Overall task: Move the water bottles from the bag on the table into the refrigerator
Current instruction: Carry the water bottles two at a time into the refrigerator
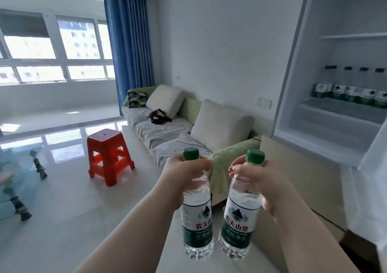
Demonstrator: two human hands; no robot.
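Observation:
My left hand (180, 174) grips the neck of a clear water bottle (196, 220) with a green cap and a green-and-white label. Beside it my right hand (257, 180) holds a second, matching water bottle (238, 220) by its upper part. Both bottles hang upright in front of me, a small gap apart. At the right the refrigerator (293, 84) stands open, and a row of several green-capped bottles (351, 93) stands on its shelf. The bag and the table are out of view.
A red plastic stool (107, 153) stands on the glossy tiled floor. Behind it a sofa (167, 130) with white cushions runs along the wall. A glass coffee table (14, 180) is at the left edge. The refrigerator door (370, 189) stands open at the right.

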